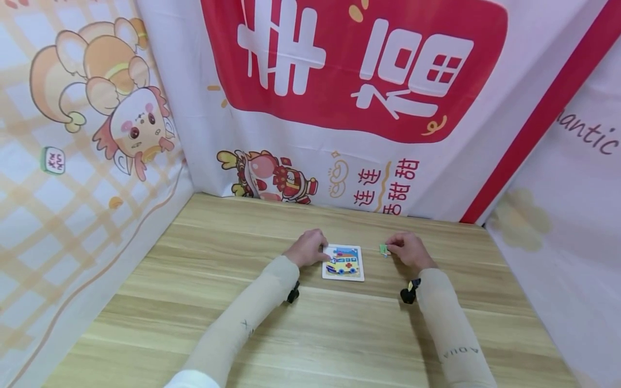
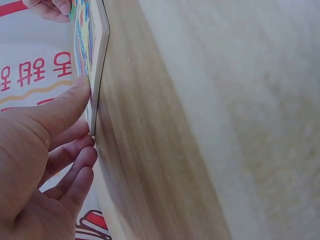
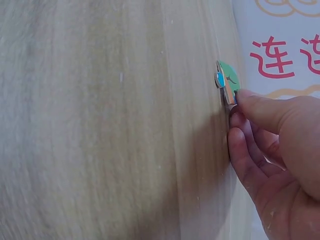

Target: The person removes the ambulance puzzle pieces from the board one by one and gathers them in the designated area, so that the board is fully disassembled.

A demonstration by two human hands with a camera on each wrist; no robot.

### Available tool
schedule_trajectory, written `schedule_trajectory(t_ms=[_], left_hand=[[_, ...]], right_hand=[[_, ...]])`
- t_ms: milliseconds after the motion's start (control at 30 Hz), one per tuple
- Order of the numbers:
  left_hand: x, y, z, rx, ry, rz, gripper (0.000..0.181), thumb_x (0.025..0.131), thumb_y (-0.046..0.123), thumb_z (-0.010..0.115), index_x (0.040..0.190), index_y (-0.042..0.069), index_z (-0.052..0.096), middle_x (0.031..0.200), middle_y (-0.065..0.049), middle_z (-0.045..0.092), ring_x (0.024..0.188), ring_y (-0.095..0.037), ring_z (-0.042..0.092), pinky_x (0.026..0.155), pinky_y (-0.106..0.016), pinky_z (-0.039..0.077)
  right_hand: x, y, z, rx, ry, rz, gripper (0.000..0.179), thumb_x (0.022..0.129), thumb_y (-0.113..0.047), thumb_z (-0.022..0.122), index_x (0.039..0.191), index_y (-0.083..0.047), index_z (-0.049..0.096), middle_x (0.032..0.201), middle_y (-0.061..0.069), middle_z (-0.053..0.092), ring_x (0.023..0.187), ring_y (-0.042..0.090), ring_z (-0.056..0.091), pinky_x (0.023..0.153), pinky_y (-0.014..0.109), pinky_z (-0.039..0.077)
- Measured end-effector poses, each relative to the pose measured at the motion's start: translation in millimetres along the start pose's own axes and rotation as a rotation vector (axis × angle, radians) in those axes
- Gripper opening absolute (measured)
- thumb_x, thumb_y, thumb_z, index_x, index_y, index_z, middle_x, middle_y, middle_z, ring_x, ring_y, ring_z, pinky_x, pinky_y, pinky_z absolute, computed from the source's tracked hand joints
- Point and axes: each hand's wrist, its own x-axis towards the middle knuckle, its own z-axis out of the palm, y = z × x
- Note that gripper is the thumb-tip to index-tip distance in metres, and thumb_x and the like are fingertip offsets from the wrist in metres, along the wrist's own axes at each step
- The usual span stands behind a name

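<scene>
On the wooden table lies a small white-framed jigsaw puzzle (image 1: 348, 264) with a yellow ambulance, a red cross and blue wheels. My left hand (image 1: 308, 248) holds its left side. In the left wrist view the thumb (image 2: 75, 97) presses on the puzzle's face near the edge, while the other fingers curl at its side. To the right of the frame, my right hand (image 1: 409, 249) pinches a green puzzle piece (image 1: 384, 249) between thumb and fingers. Seen from the right wrist, the puzzle piece (image 3: 229, 80) also shows orange and bright blue, and it is tilted up close over the tabletop.
Both hands work near the back of the wood-grain table (image 1: 339, 323). Behind it hangs a white cloth with a red printed panel (image 1: 359, 64). Printed cloths also close off the left (image 1: 73, 161) and right sides. Each wrist carries a small black camera mount.
</scene>
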Motion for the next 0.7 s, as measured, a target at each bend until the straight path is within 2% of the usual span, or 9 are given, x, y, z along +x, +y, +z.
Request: schedule_trajectory(t_ms=[333, 467, 600, 700], left_hand=[[-1.1, 3.8, -3.5, 0.008, -0.016, 0.005, 0.038, 0.090, 0.021, 0.085, 0.120, 0.000, 0.076, 0.123, -0.013, 0.071, 0.115, -0.026, 0.066, 0.105, -0.039, 0.056], [0.0, 3.7, -3.6, 0.001, -0.023, 0.005, 0.036, 0.090, 0.020, 0.085, 0.119, 0.000, 0.077, 0.123, -0.013, 0.071, 0.115, -0.026, 0.066, 0.105, -0.039, 0.056], [1.5, 2.9, -2.8, 0.004, -0.026, 0.010, 0.035, 0.090, 0.020, 0.085, 0.117, -0.001, 0.077, 0.121, -0.013, 0.071, 0.113, -0.025, 0.065, 0.105, -0.040, 0.056], [1.7, 2.9, -2.4, 0.017, -0.032, 0.016, 0.034, 0.091, 0.021, 0.085, 0.116, 0.000, 0.077, 0.119, -0.013, 0.070, 0.109, -0.024, 0.064, 0.104, -0.039, 0.056]], right_hand=[[1.6, -1.2, -1.7, -0.024, -0.026, 0.036, 0.015, 0.103, -0.014, 0.068, 0.107, -0.007, 0.080, 0.108, 0.012, 0.079, 0.103, 0.028, 0.070, 0.094, 0.046, 0.057], [-0.5, -5.3, -4.8, -0.052, -0.035, 0.023, 0.015, 0.102, -0.013, 0.069, 0.107, -0.005, 0.080, 0.108, 0.014, 0.079, 0.105, 0.030, 0.070, 0.098, 0.051, 0.056], [-1.1, -15.3, -8.1, -0.057, -0.068, 0.047, 0.015, 0.102, -0.015, 0.069, 0.108, -0.005, 0.078, 0.107, 0.012, 0.078, 0.102, 0.027, 0.070, 0.097, 0.049, 0.057], [-0.3, -29.3, -11.4, -0.068, -0.103, 0.027, 0.016, 0.102, -0.016, 0.070, 0.111, -0.004, 0.077, 0.108, 0.012, 0.078, 0.102, 0.026, 0.070, 0.097, 0.048, 0.058]])
